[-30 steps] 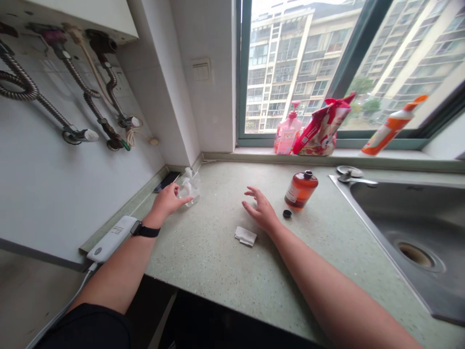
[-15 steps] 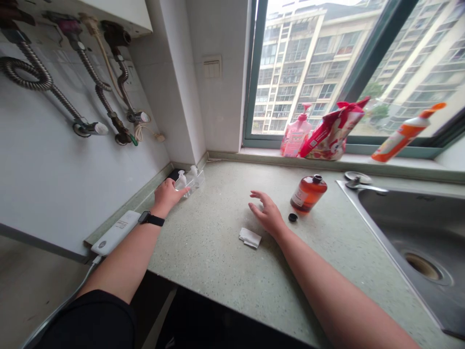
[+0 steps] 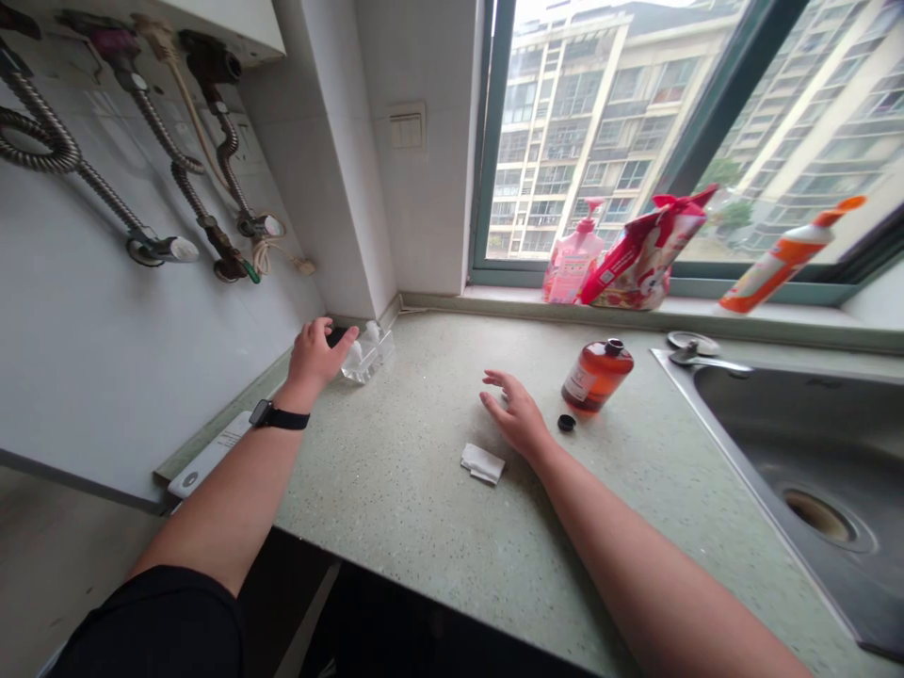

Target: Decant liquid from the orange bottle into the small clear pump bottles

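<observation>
At the back left of the counter, a clear plastic container [image 3: 368,358] with whitish upright pieces in it stands on the surface. My left hand [image 3: 315,356] hovers just left of it, thumb and fingers apart, holding nothing; the thumb tip overlaps the container's edge in view. A dark flat object [image 3: 339,335] is partly hidden behind that hand. Over the middle of the counter my right hand [image 3: 517,411] is empty, its fingers spread and slightly curled. Nearest to it are a folded white tissue [image 3: 483,463], a black cap [image 3: 566,423] and an uncapped amber bottle [image 3: 597,379] with a pale label.
A stainless sink [image 3: 741,414] with a faucet [image 3: 706,359] takes up the right side. On the windowsill stand a pink pump bottle [image 3: 573,266], a red bag [image 3: 646,254] and an orange-and-white bottle [image 3: 781,262]. A white power strip [image 3: 212,460] lies along the left edge.
My left hand has let go of the clear container, which has turned and been set near the back corner, and has drawn off to the left. My right hand has hardly moved.
</observation>
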Demonstrator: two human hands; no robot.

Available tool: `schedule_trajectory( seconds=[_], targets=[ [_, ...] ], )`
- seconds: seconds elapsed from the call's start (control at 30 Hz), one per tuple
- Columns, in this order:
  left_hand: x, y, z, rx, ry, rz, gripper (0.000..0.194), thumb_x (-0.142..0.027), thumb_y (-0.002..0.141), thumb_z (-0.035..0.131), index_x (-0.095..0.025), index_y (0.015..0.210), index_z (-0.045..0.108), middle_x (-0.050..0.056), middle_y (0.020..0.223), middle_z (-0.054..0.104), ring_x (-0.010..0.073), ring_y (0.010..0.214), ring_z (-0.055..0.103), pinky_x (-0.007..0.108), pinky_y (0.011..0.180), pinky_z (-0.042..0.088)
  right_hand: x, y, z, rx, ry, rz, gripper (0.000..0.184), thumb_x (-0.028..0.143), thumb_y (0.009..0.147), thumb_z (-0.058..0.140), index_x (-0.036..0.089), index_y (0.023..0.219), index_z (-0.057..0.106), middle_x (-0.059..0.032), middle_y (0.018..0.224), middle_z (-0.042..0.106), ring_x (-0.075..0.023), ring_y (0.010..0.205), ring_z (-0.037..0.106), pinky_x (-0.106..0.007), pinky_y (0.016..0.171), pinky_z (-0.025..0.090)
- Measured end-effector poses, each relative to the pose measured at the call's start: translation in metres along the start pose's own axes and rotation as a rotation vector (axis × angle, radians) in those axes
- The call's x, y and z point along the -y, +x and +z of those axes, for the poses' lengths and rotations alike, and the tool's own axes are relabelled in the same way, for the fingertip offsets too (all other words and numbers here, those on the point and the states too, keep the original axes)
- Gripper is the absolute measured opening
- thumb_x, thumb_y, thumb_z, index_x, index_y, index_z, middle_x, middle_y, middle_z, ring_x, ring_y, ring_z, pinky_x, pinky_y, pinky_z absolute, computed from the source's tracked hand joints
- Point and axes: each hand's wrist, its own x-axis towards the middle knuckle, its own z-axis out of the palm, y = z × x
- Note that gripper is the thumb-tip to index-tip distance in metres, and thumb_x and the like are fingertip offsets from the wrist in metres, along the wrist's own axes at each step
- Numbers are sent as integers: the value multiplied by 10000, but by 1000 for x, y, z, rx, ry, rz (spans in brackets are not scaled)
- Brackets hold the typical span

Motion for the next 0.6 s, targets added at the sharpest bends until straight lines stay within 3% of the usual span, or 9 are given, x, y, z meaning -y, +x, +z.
schedule_trajectory(
  seconds=[0.07, 0.17, 0.23, 0.4, 0.53, 0.6],
  targets=[
    [-10, 13, -7, 19, -7, 46, 573, -635, 997, 556, -187, 1346, 629, 161, 1315, 716, 328, 1282, 652, 428, 1120, 494, 1, 0, 0, 4, 0, 0, 443, 469, 975, 605, 246, 1356, 632, -153, 1319, 752, -324, 1259, 704, -589, 1128, 514],
    [-27, 32, -11, 154, 64, 90, 538, -619, 986, 572, -209, 1318, 675, 143, 1312, 731, 336, 1227, 673, 426, 1056, 523, 3, 0, 0, 6, -15, -3, 426, 460, 976, 600, 250, 1344, 646, -140, 1294, 767, -317, 1245, 710, -574, 1121, 518],
    [-40, 43, -9, 263, 150, 120, 551, -597, 962, 611, -204, 1343, 681, 156, 1323, 736, 364, 1214, 681, 433, 1012, 536, 5, -1, -1, 6, -35, -13, 414, 451, 978, 596, 244, 1331, 658, -135, 1274, 778, -311, 1231, 716, -555, 1117, 522],
    [-56, 62, 2, 386, 312, 118, 654, -548, 902, 688, -162, 1427, 645, 238, 1424, 698, 435, 1273, 677, 452, 965, 537, 9, -2, -2, 10, -57, -30, 385, 424, 980, 597, 239, 1310, 672, -127, 1246, 791, -301, 1201, 729, -522, 1095, 534],
    [-46, 70, 9, 511, 341, 28, 982, -644, 636, 904, -126, 1421, 621, 303, 1314, 736, 507, 1189, 720, 467, 877, 555, 8, -1, -1, 2, -49, -32, 366, 384, 977, 613, 251, 1313, 674, -122, 1246, 787, -296, 1198, 728, -514, 1091, 532],
    [-38, 70, 13, 438, 261, 63, 965, -572, 524, 974, -128, 1323, 665, 288, 1152, 786, 528, 1091, 751, 489, 819, 566, 7, -1, 0, 5, -38, -37, 365, 359, 972, 622, 247, 1316, 672, -123, 1241, 786, -294, 1193, 728, -514, 1093, 531]
  ],
)
